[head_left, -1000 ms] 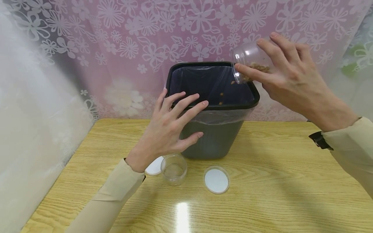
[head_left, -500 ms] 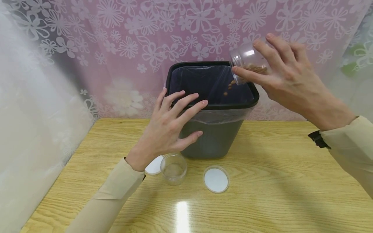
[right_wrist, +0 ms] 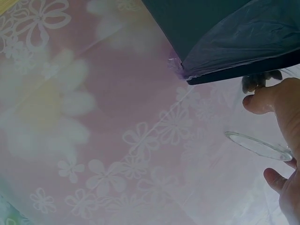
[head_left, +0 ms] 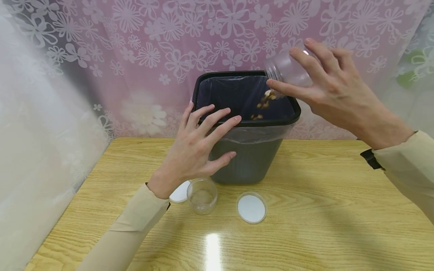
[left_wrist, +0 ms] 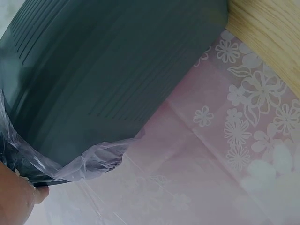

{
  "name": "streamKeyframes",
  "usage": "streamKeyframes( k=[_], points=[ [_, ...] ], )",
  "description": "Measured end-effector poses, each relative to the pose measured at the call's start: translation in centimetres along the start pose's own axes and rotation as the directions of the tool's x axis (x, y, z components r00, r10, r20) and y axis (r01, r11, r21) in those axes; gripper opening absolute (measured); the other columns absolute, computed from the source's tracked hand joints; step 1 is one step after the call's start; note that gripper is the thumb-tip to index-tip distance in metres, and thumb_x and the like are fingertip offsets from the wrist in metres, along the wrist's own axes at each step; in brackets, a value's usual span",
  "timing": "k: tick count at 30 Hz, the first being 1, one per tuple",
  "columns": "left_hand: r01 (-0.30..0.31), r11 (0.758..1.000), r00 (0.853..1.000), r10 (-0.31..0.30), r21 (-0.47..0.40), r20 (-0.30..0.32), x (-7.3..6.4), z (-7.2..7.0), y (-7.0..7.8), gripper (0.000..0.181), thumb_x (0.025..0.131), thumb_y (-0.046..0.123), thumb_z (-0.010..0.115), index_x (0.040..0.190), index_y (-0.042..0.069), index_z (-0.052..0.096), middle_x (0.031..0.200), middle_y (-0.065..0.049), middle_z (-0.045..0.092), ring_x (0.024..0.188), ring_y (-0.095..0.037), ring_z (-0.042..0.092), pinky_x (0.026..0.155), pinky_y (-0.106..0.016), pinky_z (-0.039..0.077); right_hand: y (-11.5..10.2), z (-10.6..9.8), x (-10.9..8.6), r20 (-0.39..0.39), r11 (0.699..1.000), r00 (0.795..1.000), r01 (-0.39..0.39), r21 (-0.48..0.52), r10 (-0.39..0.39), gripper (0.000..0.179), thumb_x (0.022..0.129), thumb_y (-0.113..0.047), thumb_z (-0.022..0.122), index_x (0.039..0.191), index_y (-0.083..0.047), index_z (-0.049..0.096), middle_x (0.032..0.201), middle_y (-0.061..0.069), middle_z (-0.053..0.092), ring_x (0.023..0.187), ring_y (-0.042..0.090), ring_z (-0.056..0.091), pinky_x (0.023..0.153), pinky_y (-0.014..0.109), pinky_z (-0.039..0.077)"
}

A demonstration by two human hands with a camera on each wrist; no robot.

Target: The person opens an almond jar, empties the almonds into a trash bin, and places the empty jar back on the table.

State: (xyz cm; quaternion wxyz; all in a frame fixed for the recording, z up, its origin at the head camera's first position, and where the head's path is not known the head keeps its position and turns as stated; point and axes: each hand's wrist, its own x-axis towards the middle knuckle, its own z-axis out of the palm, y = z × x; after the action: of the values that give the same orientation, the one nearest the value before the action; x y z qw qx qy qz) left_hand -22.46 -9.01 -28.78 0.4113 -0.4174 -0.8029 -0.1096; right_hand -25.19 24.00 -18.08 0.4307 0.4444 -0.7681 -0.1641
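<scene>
My right hand [head_left: 339, 86] grips a clear plastic jar [head_left: 288, 69] tilted mouth-down over the right side of a grey trash bin [head_left: 247, 160]. Small brown pieces, perhaps nuts [head_left: 266, 101], drop from its mouth into the bin. In the right wrist view the jar's round base [right_wrist: 258, 146] shows between thumb and fingers. My left hand [head_left: 194, 148] rests at the bin's near left rim, its fingers long and spread, the thumb apart along the outer wall. From the left wrist camera, part of that hand [left_wrist: 16, 197] touches the rim, where a clear liner [left_wrist: 98, 159] folds over.
In front of the bin on the wooden table [head_left: 322, 210] stand an open clear jar [head_left: 202, 197] and a white round lid [head_left: 251, 207]. Another white lid [head_left: 179, 192] lies partly behind the left wrist. A pink flowered curtain [head_left: 149, 75] hangs right behind the bin.
The right hand has moved slightly left and tipped the jar further down. More brown pieces now fall, and fewer show inside the jar. The left hand stays put.
</scene>
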Motion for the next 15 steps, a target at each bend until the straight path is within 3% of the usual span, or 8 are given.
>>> streamKeyframes(
  k=[15],
  points=[
    [-0.001,1.000,1.000,0.001,-0.007,-0.012,-0.04,0.09,0.04,0.070,0.090,0.053,0.069,0.151,0.026,0.049,0.152,-0.006,0.051,0.141,-0.038,0.042,0.122,-0.069,0.018,-0.23,0.17,0.21,-0.044,1.000,0.999,0.012,0.011,-0.011,0.109,0.061,0.010,0.086,0.153,-0.034,0.046,0.153,0.028,0.040,0.143,0.050,0.037,0.097,0.067,0.037]
  ],
)
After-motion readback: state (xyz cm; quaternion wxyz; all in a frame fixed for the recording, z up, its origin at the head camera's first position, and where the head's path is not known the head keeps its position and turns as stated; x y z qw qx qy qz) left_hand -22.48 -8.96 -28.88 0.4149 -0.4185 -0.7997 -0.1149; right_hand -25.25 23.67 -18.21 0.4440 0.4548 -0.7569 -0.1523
